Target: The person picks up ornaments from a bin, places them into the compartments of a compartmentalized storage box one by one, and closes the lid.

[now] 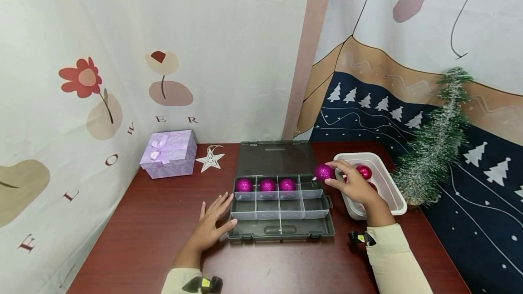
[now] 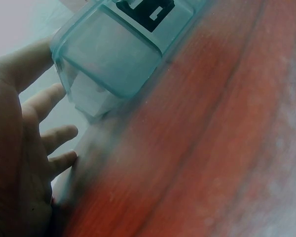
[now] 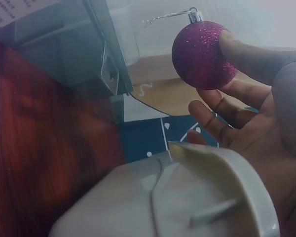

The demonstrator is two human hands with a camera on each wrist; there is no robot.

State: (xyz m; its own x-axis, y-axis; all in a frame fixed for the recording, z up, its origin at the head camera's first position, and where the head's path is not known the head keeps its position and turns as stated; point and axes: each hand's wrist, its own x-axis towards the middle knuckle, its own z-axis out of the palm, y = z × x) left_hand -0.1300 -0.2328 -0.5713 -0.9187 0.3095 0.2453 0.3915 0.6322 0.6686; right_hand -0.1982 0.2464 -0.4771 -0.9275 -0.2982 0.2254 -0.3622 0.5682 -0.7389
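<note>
My right hand pinches a glittery magenta Christmas ball between thumb and fingers, at the right end of the divided box's back row. In the right wrist view the ball shows its silver cap and hanging loop. The grey see-through organizer box lies with its lid folded back. Three similar balls, among them a left one, sit in back-row compartments. My left hand rests at the box's left side, fingers spread, thumb by its front left corner.
A white plastic tub right of the box holds shiny red balls. Behind it stands a small frosted tree. A lilac gift box and a white star ornament are at the back left.
</note>
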